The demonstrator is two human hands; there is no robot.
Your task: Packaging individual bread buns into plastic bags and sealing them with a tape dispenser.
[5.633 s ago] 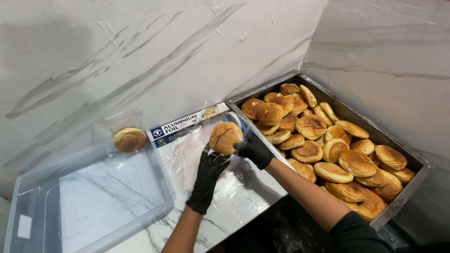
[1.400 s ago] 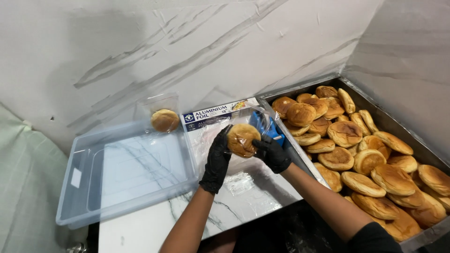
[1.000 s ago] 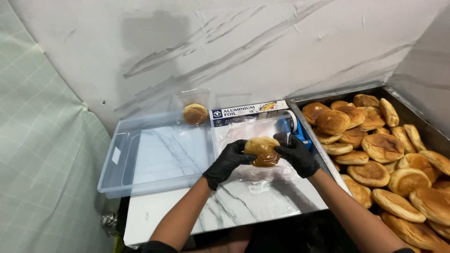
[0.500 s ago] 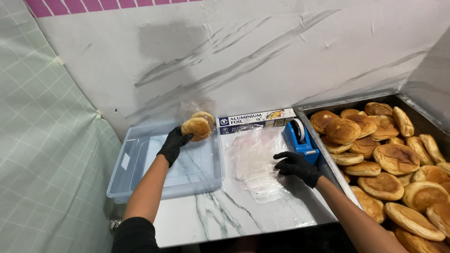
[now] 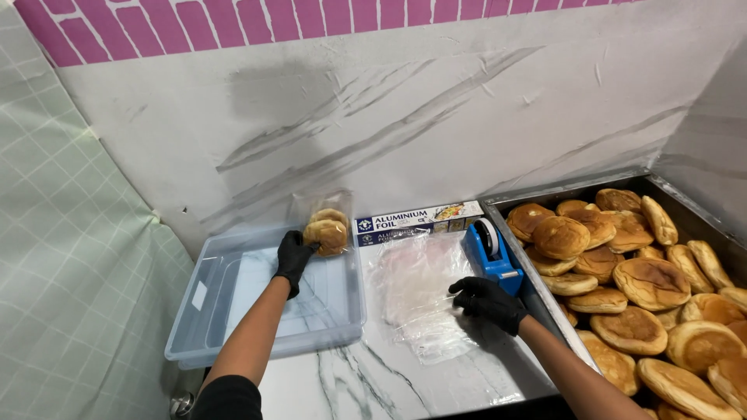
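Observation:
Both hands wear black gloves. My left hand (image 5: 296,255) holds a bagged bun (image 5: 326,235) over the far right corner of a clear plastic tub (image 5: 222,315). A second bagged bun (image 5: 330,215) stands just behind it against the wall. My right hand (image 5: 486,299) rests with curled fingers on a stack of clear plastic bags (image 5: 420,292) lying on the marble counter. A blue tape dispenser (image 5: 490,253) sits just beyond that hand.
A long box of aluminium foil (image 5: 416,222) lies along the wall behind the bags. A large metal tray (image 5: 545,299) at the right is filled with several golden buns (image 5: 646,284). A green tiled wall closes off the left side.
My left hand carried the bagged bun from in front of me to the tub's far corner, beside the first bagged bun. My right hand dropped onto the plastic bags. The view tilted up.

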